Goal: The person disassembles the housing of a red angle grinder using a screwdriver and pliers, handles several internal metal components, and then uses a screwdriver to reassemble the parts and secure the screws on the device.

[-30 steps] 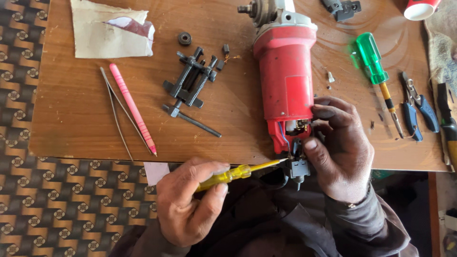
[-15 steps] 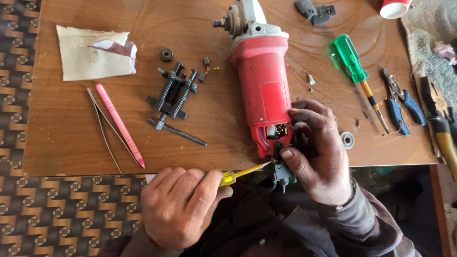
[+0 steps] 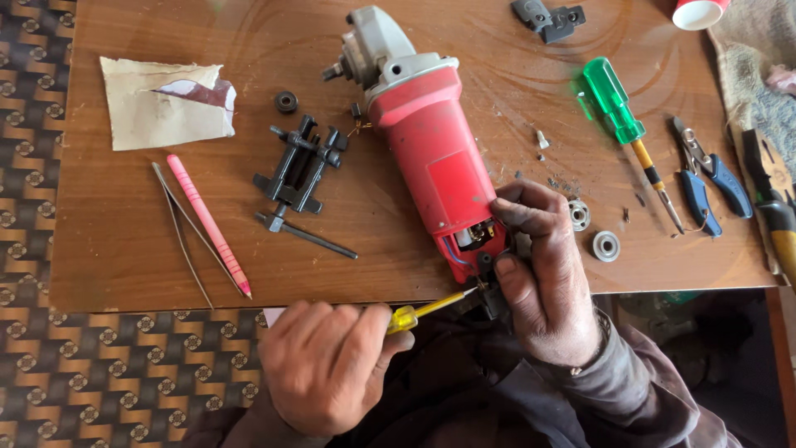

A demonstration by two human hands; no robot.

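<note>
On the far left of the tabletop lies a torn beige paper packet, roughly square, with a dark red patch showing where it is ripped. At the far right edge you can see part of a red and white cup; what it holds cannot be told. Your left hand is clenched around the yellow-handled screwdriver, its thin tip pointing right to the small black part at the near end of the red angle grinder. Your right hand has its grip closed on that near end, thumb pressed on the black part, at the near edge of the tabletop. The grinder lies with its grey head toward the far side. Left of it sit a black puller tool, a pink pen and metal tweezers. Right of it lie a green-handled screwdriver, blue-handled pliers and two small bearings.
</note>
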